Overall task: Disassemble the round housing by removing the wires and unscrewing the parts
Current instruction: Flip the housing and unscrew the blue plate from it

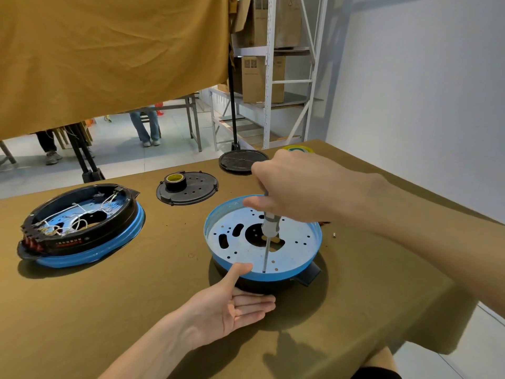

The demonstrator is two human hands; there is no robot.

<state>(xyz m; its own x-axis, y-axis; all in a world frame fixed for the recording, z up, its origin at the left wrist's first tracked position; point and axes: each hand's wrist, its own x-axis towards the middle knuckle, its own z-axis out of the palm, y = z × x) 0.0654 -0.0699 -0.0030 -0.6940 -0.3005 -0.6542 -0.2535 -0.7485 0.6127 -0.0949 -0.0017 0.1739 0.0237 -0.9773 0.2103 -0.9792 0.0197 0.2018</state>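
Left hand (pixel 232 305) lies palm-up with fingers straight, thumb on the near rim of the round housing (pixel 295 258), which sits on the bench (pixel 136 310) just ahead; it's likely light, rigid and prone to spinning, so bracing at the rim makes sense. Right hand (pixel 289 187) grips the screwdriver (pixel 269 231) upright, tip at a hole near the front edge. Housing: blue shell, pale perforated plate, black base; a second housing (pixel 82 225), wires inside, sits far left.
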